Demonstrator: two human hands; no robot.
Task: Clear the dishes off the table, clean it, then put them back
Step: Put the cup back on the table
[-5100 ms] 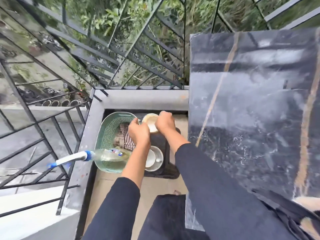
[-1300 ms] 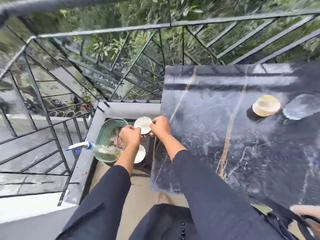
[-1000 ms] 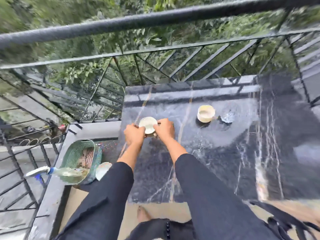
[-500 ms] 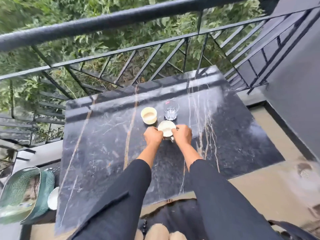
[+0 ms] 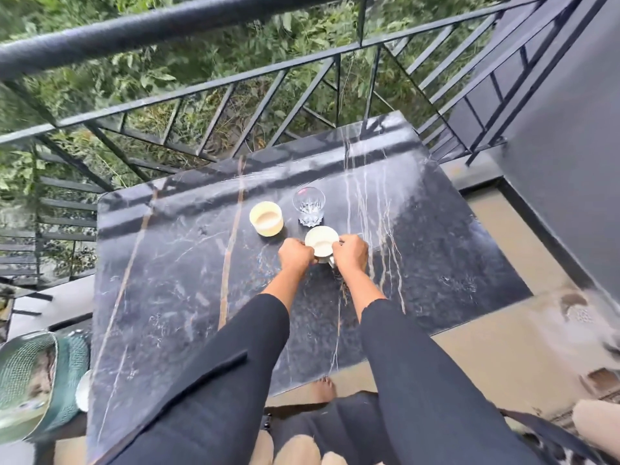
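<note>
Both hands were on one white cup [image 5: 321, 245] near the middle of the dark marble worktop [image 5: 167, 263]. The left hand [image 5: 297, 258] was curled against the cup's left side and the right hand [image 5: 350, 256] against its right, fingers closed round the wall just under the rim. Whether the cup's base was already resting on the stone or just above it could not be told. A small handle seemed to show at the near side, between the hands, but it was too small to be sure of.

Just beyond the cup stood a cream cup [image 5: 266, 218] to the left and a clear cut glass [image 5: 309, 206] to the right, both upright, the glass almost touching the white cup's far rim. Low on the left, beside the worktop, a green basket [image 5: 40, 374] and the edge of a white dish [image 5: 82, 391] sat on the floor.

The cup looked like glazed ceramic: light, stiff, and likely to chip on stone if let go early. The glaze would be slippery, and the worktop looked glossy enough for things to slide. A grip on both sides of the wall seemed sound; the handle would serve for one hand. The close glass was the risk, being thin and easily knocked when the fingers opened.
</note>
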